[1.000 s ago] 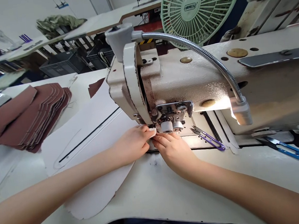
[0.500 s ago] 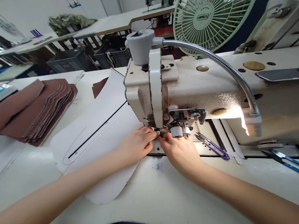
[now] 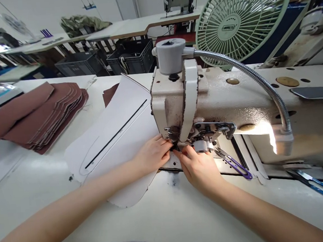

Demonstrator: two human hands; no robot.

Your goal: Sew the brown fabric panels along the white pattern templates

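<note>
The white piece (image 3: 119,150) lies flat on the table (image 3: 185,216), left of the sewing machine (image 3: 221,101), its right edge running under the machine's head, probably so that its bulk stays supported. The left hand (image 3: 154,155) rests on that edge with its fingers bunched together, seemingly to keep it flat and in line; whether they pinch it cannot be told. The right hand (image 3: 200,166) reaches in from the near right, thumb and forefinger close to the needle area, perhaps to guide a small part there; its grip is hidden. The lamp (image 3: 282,137) hangs on the right, apparently to light this spot. The purple snips (image 3: 234,163) lie just right of the right hand, likely for quick reach, while the brown pieces (image 3: 46,115) are stacked far left, out of the way.
</note>
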